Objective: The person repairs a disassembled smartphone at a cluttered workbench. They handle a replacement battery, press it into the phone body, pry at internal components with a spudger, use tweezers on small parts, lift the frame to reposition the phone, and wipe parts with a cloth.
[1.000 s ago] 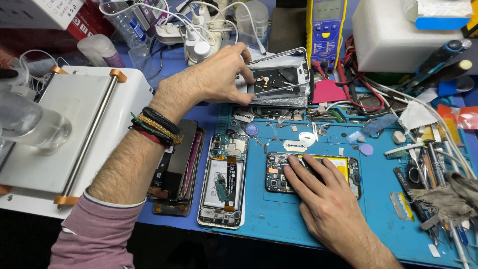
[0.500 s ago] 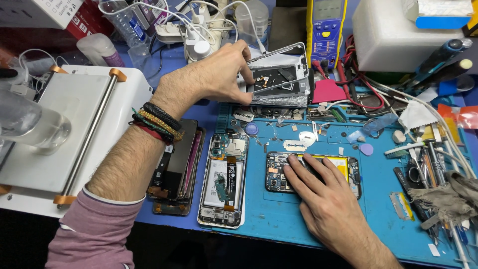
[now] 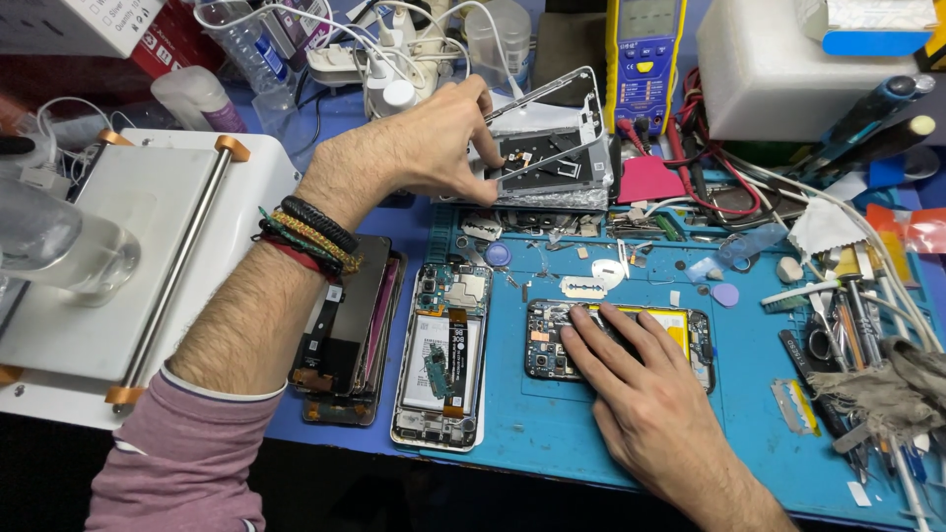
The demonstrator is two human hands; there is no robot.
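My left hand (image 3: 424,148) reaches to the back of the bench and grips a silver phone frame (image 3: 557,123), tilting it up off a stack of phone parts (image 3: 552,182). My right hand (image 3: 631,384) lies flat on an opened phone with a yellow battery (image 3: 680,330) on the blue work mat (image 3: 552,433). Another opened phone with its board and white battery showing (image 3: 440,360) lies left of it, beside a pile of dark screens (image 3: 347,335) under my left forearm.
A white machine with two metal bars (image 3: 118,266) stands at the left. A yellow multimeter (image 3: 642,59), a white container (image 3: 788,69), a power strip with cables (image 3: 365,59), tweezers and tools (image 3: 857,325), a grey rag (image 3: 887,389) and razor blades (image 3: 583,287) crowd the bench.
My left hand has lifted the silver frame's near edge higher off the stack. My right hand has stayed on the phone with the yellow battery.
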